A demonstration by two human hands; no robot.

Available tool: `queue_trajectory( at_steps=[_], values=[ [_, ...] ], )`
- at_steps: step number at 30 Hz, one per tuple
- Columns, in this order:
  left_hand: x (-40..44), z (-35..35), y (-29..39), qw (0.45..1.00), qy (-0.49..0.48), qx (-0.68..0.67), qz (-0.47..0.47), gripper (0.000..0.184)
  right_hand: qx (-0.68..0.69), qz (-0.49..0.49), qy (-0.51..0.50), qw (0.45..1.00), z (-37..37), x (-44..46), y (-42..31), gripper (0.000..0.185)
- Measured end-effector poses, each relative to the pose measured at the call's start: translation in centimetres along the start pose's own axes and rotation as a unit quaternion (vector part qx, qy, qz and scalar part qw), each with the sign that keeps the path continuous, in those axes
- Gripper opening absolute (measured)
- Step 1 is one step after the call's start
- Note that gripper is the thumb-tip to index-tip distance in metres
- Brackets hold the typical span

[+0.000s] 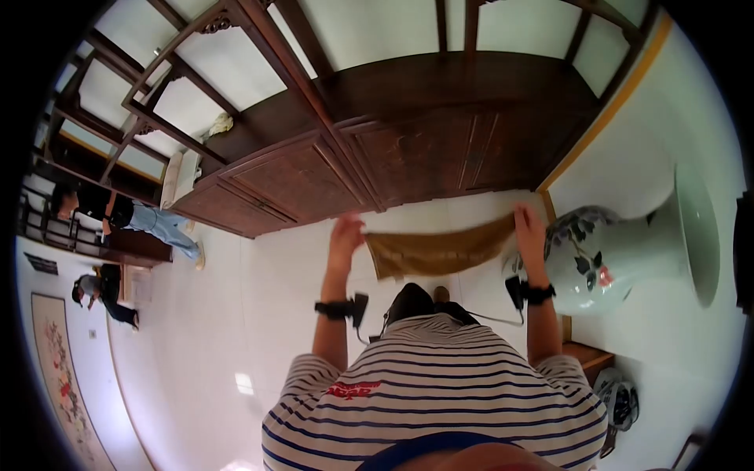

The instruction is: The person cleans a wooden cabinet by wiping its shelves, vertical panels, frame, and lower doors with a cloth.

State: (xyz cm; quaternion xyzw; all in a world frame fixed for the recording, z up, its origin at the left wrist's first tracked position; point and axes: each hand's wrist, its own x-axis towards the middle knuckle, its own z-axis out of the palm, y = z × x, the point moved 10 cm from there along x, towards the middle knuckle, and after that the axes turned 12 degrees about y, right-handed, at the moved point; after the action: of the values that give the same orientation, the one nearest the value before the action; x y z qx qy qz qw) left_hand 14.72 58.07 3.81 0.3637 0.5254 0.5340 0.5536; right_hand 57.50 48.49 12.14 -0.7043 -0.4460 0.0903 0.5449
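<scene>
A brown cloth (440, 250) is stretched between my two hands in front of my body and hangs down a little in the middle. My left hand (344, 239) pinches its left corner, the fingers slightly blurred. On the other side, my right hand (530, 233) grips the upper right corner. Close beside my right hand stands a large pale vase (656, 251) with painted flowers and a wide flared mouth. Part of the vase's body is hidden behind my right forearm.
A dark wooden cabinet (416, 153) with open shelves above runs along the wall ahead. A crumpled pale cloth (221, 124) lies on its ledge. Two other people are at the left, one in jeans (161, 229) by the cabinet. A grey bag (616, 399) sits behind on the right.
</scene>
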Motion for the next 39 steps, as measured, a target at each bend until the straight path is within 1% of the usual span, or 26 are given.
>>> queue_trajectory(
  at_steps=[2, 3, 5, 6, 8, 9, 10, 11, 12, 13, 14, 15, 17, 19, 21, 23, 25, 26, 27, 28, 29, 30, 31, 32, 35, 39],
  values=[
    [3.4, 2.4, 7.5, 0.995, 0.000, -0.043, 0.085, 0.030, 0.143, -0.090, 0.017, 0.986, 2.7, 6.4, -6.1, 0.019],
    [5.3, 3.5, 11.6, 0.991, -0.005, -0.048, 0.125, 0.029, 0.144, -0.114, 0.027, 0.983, 3.7, 9.6, -8.5, 0.018],
    [10.4, 4.1, 16.1, 0.970, 0.010, -0.163, 0.178, 0.028, 0.158, -0.165, 0.034, 0.973, 4.5, 15.4, -13.0, 0.017],
    [11.9, 5.2, 18.1, 0.971, 0.013, -0.164, 0.175, 0.028, 0.179, -0.191, 0.034, 0.965, 5.0, 17.7, -15.0, 0.017],
    [14.5, 6.6, 22.6, 0.963, 0.048, -0.160, 0.213, 0.024, 0.208, -0.172, 0.015, 0.963, 7.6, 21.8, -16.2, 0.018],
    [17.0, 6.9, 22.5, 0.962, 0.046, -0.164, 0.214, 0.024, 0.236, -0.156, -0.003, 0.959, 8.8, 23.6, -16.6, 0.019],
    [19.6, 6.9, 22.4, 0.958, 0.059, -0.120, 0.255, 0.023, 0.236, -0.159, -0.001, 0.959, 10.3, 24.5, -16.2, 0.019],
    [21.9, 6.9, 21.3, 0.951, 0.073, -0.079, 0.291, 0.022, 0.103, -0.147, -0.023, 0.984, 13.2, 24.7, -13.8, 0.026],
    [23.6, 8.4, 18.0, 0.915, 0.124, 0.100, 0.372, 0.023, -0.051, -0.137, -0.049, 0.988, 15.6, 25.4, -10.2, 0.034],
    [24.6, 9.9, 17.8, 0.829, 0.170, 0.290, 0.447, 0.023, -0.145, -0.185, -0.029, 0.972, 18.2, 25.8, -9.3, 0.043],
    [25.9, 11.1, 17.8, 0.823, 0.152, 0.321, 0.443, 0.028, -0.228, -0.229, -0.005, 0.946, 20.7, 25.4, -8.2, 0.053],
    [27.4, 12.8, 16.9, 0.821, 0.133, 0.348, 0.433, 0.032, -0.191, -0.226, -0.037, 0.955, 23.0, 25.0, -7.1, 0.058],
    [29.8, 17.1, 13.8, 0.774, 0.072, 0.404, 0.482, 0.039, -0.150, -0.227, -0.075, 0.959, 28.3, 25.6, -6.4, 0.064],
    [33.3, 21.2, 11.2, 0.735, 0.069, 0.465, 0.489, 0.047, -0.188, -0.209, -0.141, 0.949, 34.2, 26.0, -5.4, 0.067],
    [36.1, 24.0, 9.5, 0.650, 0.098, 0.605, 0.449, 0.053, -0.230, -0.237, -0.157, 0.931, 39.1, 27.5, -4.3, 0.067],
    [39.2, 25.1, 8.8, 0.654, 0.072, 0.653, 0.375, 0.061, -0.320, -0.265, -0.163, 0.895, 45.0, 29.6, -3.8, 0.065],
    [42.1, 25.5, 7.9, 0.658, 0.085, 0.655, 0.360, 0.062, -0.373, -0.287, -0.143, 0.870, 48.4, 31.2, -2.5, 0.062],
    [43.6, 25.3, 6.5, 0.665, 0.066, 0.657, 0.349, 0.062, -0.421, -0.209, -0.210, 0.857, 50.2, 32.1, -1.1, 0.067],
    [45.4, 25.4, 5.8, 0.673, 0.041, 0.656, 0.339, 0.062, -0.416, -0.196, -0.239, 0.855, 51.6, 32.7, -0.8, 0.069],
    [47.3, 24.5, 6.3, 0.672, 0.074, 0.660, 0.328, 0.062, -0.417, -0.176, -0.270, 0.850, 52.8, 33.3, 0.1, 0.071],
    [47.9, 24.8, 7.0, 0.682, 0.045, 0.656, 0.320, 0.061, -0.408, -0.195, -0.277, 0.847, 53.3, 34.2, -1.6, 0.071],
    [48.4, 26.8, 7.8, 0.704, 0.012, 0.638, 0.312, 0.061, -0.419, -0.166, -0.315, 0.835, 52.5, 36.4, -2.3, 0.071],
    [49.1, 26.7, 10.4, 0.702, 0.033, 0.638, 0.313, 0.061, -0.414, -0.136, -0.345, 0.831, 52.7, 37.5, -4.5, 0.072],
    [49.3, 26.8, 10.7, 0.707, 0.015, 0.644, 0.294, 0.061, -0.412, -0.149, -0.351, 0.828, 52.5, 37.7, -6.5, 0.072],
    [49.9, 25.6, 8.6, 0.714, -0.003, 0.651, 0.258, 0.060, -0.416, -0.041, -0.409, 0.811, 51.9, 35.9, -5.6, 0.072],
    [50.9, 25.1, 7.2, 0.705, 0.012, 0.670, 0.231, 0.063, -0.417, -0.016, -0.427, 0.802, 52.5, 35.0, -4.5, 0.073]
  ],
)
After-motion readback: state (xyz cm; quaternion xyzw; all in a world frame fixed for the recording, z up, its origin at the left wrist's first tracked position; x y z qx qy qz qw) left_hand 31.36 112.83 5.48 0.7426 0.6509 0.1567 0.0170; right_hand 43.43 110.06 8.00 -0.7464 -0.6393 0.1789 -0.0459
